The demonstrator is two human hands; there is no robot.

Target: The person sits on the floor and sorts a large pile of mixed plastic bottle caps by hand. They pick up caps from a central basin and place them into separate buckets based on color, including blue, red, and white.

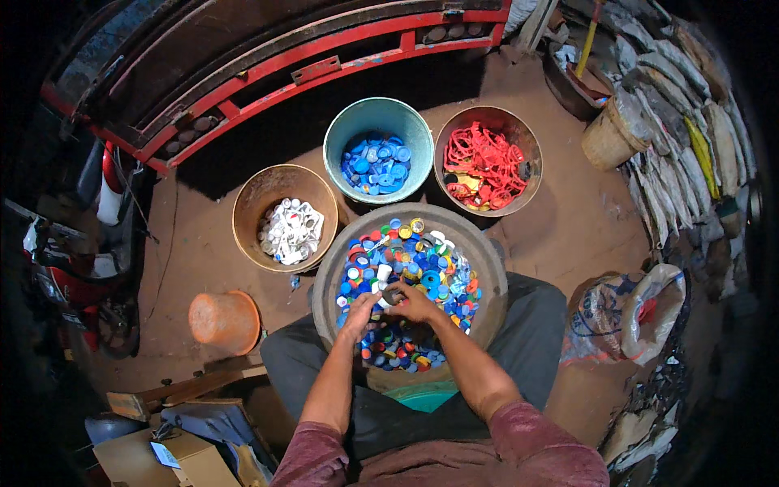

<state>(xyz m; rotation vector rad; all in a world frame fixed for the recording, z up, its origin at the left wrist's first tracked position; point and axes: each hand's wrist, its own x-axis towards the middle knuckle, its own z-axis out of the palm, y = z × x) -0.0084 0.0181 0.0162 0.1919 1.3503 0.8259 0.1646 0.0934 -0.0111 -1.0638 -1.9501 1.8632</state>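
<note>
In front of me a wide round grey basin (pixel 487 268) holds a heap of mixed plastic bottle caps (pixel 431 279), mostly blue, with red, yellow, green and white among them. Over the heap my two hands meet. My right hand (pixel 417 304) grips a small dark piece (pixel 393 296), perhaps a cap. The fingertips of my left hand (pixel 361 315) are at a small white plastic piece (pixel 384 301) right beside it; fingers partly hide both pieces. Just beyond the fingers a white cylindrical plastic piece (pixel 384 272) lies on the caps.
Beyond the basin stand a bucket of white caps (pixel 243 213), a teal bucket of blue caps (pixel 336 146) and a bucket of red plastic pieces (pixel 533 152). An orange bucket (pixel 219 322) lies tipped at left. An open woven sack (pixel 599 316) and stacked sacks (pixel 669 170) are at right.
</note>
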